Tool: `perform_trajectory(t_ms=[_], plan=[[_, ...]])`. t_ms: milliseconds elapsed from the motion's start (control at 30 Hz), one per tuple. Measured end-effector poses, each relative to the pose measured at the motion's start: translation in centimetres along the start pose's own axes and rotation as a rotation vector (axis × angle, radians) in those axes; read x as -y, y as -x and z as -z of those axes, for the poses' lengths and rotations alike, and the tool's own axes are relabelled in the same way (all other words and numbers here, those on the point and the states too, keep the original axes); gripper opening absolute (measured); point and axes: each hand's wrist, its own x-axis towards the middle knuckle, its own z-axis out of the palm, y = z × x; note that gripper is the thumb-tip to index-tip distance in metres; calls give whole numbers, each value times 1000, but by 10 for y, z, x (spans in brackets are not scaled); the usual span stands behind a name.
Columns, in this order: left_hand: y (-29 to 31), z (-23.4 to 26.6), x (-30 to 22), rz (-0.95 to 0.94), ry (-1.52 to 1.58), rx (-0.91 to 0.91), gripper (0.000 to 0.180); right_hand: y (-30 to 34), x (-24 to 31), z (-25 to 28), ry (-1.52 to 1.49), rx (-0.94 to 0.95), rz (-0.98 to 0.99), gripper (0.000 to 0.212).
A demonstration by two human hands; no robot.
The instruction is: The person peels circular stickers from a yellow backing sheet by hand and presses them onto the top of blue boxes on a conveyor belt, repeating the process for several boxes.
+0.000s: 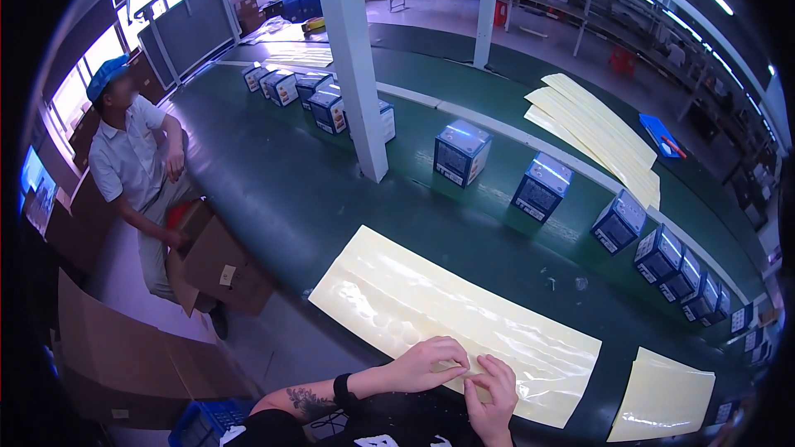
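A long pale yellow sheet [464, 298] with a glossy surface lies along the near edge of the green table. Clear round shapes, like transparent stickers, show on its left part. Over the sheet's near edge, my left hand [428, 364] has its thumb and forefinger drawn together in a pinch. My right hand [494, 397] is close beside it, with the fingers bent and the thumb near the forefinger. Between the two sets of fingertips, anything held is too small or too clear to make out. A dark band is around my left wrist.
Several blue boxes [462, 153] stand in a row along the table [273, 149], past a white post [352, 66]. More yellow sheets [592, 128] lie beyond the divider; a smaller stack [664, 393] is at right. A co-worker [132, 149] at left handles a carton [228, 265].
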Motion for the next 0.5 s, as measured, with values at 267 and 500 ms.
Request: perform_trajectory(t_ms=[267, 500], plan=[[-4, -10, 0, 64, 91, -27, 12, 1, 0, 5, 3, -26, 8, 12], [-4, -20, -1, 57, 89, -42, 13, 4, -3, 10, 18, -29, 30, 13]])
